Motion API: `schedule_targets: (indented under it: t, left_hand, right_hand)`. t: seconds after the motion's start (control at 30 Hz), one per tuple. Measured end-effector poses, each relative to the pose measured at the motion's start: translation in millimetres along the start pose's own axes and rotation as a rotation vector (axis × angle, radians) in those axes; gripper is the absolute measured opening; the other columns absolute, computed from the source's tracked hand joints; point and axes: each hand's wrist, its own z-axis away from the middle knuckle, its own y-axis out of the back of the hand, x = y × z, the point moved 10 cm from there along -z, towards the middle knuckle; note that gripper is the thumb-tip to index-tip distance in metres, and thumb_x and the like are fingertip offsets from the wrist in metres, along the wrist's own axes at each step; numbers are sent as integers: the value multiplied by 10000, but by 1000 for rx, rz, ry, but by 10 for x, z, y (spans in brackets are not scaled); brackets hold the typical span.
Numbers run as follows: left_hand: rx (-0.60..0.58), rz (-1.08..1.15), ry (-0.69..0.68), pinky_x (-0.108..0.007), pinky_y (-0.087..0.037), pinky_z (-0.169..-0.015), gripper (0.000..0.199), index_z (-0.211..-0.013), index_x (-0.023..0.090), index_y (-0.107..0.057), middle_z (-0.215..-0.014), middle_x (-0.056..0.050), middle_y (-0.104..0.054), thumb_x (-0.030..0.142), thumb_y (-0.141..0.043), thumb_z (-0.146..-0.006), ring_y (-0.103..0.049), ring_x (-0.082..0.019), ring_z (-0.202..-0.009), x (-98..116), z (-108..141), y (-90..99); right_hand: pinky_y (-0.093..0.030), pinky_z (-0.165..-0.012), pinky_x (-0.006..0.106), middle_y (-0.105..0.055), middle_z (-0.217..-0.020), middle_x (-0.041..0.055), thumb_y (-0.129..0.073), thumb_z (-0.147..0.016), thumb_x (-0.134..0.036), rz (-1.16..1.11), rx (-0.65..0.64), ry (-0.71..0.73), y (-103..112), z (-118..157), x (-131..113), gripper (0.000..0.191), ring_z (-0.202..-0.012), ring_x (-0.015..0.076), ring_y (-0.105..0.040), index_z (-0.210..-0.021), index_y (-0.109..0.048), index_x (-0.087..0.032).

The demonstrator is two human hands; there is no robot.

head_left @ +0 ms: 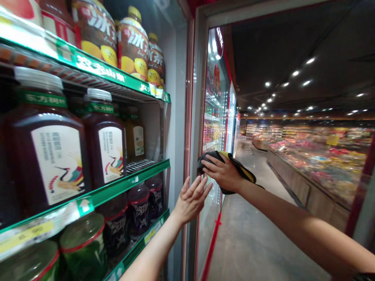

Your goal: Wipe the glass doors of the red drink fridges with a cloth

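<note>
My right hand (222, 171) lies over a grey-and-yellow cleaning cloth (243, 168), pressing it on the glass door (212, 207) near the inner edge of its frame. Part of the cloth hangs loose past my wrist. Just below and to the left, my left hand (191, 200) is open, fingers spread and pointing up, close to the grey door frame (200, 89). Whether its fingertips touch the frame, I cannot tell. The door stands swung out from a drinks fridge.
Fridge shelves at left hold large dark tea bottles (58, 148), iced tea bottles (133, 47) and smaller dark bottles (139, 207). A green shelf edge (129, 183) juts toward my left arm. Through the glass appear an aisle floor (237, 234) and a long display counter (316, 187).
</note>
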Motion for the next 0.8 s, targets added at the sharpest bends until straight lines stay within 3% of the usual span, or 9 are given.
schedule_targets:
  t: [0.07,0.23,0.3,0.43,0.5,0.57,0.63,0.7,0.8]
  left_hand:
    - [32,-14,8,-498,-121,-1293,651,-1490,269,-467,-1528,-25,-516,199,-610,-858,-209,-221,-1546,-33,-42,53]
    - [60,-37,51,-491,-140,-1292,613,-1476,266,-489,-1516,-31,-529,206,-592,-875,-217,-218,-1543,-87,-213,68]
    - [68,-38,56,-491,-148,-1291,596,-1473,260,-493,-1518,-36,-526,218,-584,-885,-231,-219,-1539,-95,-235,83]
    - [77,-42,66,-494,-146,-1290,601,-1487,242,-474,-1510,-49,-535,273,-594,-898,-259,-223,-1530,-137,-236,101]
    - [69,-46,73,-492,-145,-1291,624,-1499,246,-457,-1510,-47,-536,278,-599,-893,-262,-224,-1528,-164,-284,74]
    - [67,-49,73,-490,-142,-1290,634,-1506,253,-447,-1516,-43,-529,252,-593,-888,-267,-221,-1526,-182,-373,42]
    - [72,-46,75,-495,-144,-1288,643,-1514,251,-434,-1526,-45,-517,226,-580,-888,-273,-223,-1524,-200,-465,26]
    - [71,-41,87,-506,-149,-1286,668,-1533,237,-401,-1538,-58,-501,219,-573,-888,-267,-232,-1526,-226,-520,23]
    - [54,-35,120,-521,-159,-1281,710,-1562,220,-345,-1563,-87,-464,240,-575,-890,-253,-251,-1531,-263,-516,24]
  right_hand:
    - [-284,-1192,487,-604,-1440,-45,-526,-998,-246,8,-15,46,32,-48,70,245,-1427,209,-430,-1170,-683,-320]
    - [-217,-1204,531,-512,-1530,-6,-457,-1020,-213,63,41,-223,195,-284,521,336,-1478,249,-348,-1287,-640,-304]
    - [-220,-1199,535,-521,-1523,-10,-460,-1021,-227,55,37,-223,151,-239,407,327,-1471,254,-361,-1276,-647,-308]
    - [-265,-1175,508,-577,-1471,-24,-480,-1019,-260,38,-6,-62,75,-194,177,280,-1424,243,-432,-1211,-679,-310]
    - [-293,-1153,516,-582,-1466,-23,-484,-1015,-239,54,13,-79,177,-333,368,281,-1420,247,-436,-1208,-678,-299]
    - [-305,-1137,537,-562,-1487,-11,-474,-1011,-206,81,57,-208,335,-508,705,310,-1438,257,-410,-1242,-663,-290]
    - [-304,-1129,562,-520,-1523,7,-462,-1008,-183,98,83,-267,428,-608,865,341,-1457,276,-381,-1281,-642,-277]
    - [-301,-1133,562,-510,-1532,9,-476,-1004,-195,108,89,-254,416,-570,790,337,-1458,280,-379,-1287,-639,-278]
    - [-314,-1137,530,-548,-1499,3,-529,-988,-244,109,76,-113,286,-347,430,296,-1429,264,-421,-1249,-666,-277]
